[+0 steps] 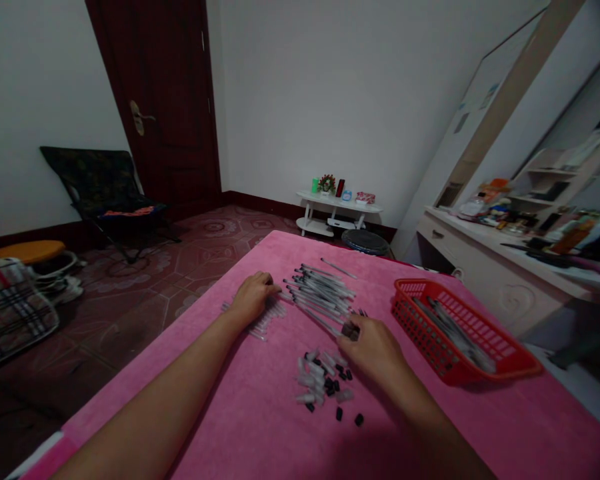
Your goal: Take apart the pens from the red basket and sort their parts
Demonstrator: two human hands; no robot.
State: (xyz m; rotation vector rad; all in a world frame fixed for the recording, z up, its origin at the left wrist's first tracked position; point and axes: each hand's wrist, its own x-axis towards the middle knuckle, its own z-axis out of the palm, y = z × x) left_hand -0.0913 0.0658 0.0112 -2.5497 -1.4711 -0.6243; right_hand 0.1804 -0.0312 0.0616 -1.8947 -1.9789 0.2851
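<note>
My left hand [253, 297] is closed in a pinch at the left end of a slim, clear-barrelled pen [314, 316]. My right hand [373, 343] has its fingertips closed at the pen's other end; the exact contact is partly hidden. Beside and behind this pen lies a pile of similar thin pens [325, 285] with dark ends. Under and around my left hand, several clear plastic tubes [260, 328] rest on the pink cloth. Small clear caps [307, 380] and black plugs [339, 414] lie scattered nearer me, left of my right forearm.
A red plastic basket [445, 370] holding more pens [457, 333] stands to the right on the pink-covered table [240, 427]. One pen [339, 268] lies apart at the back. Beyond are a black round stool [365, 241], a white stand [315, 227] and a dresser [480, 267].
</note>
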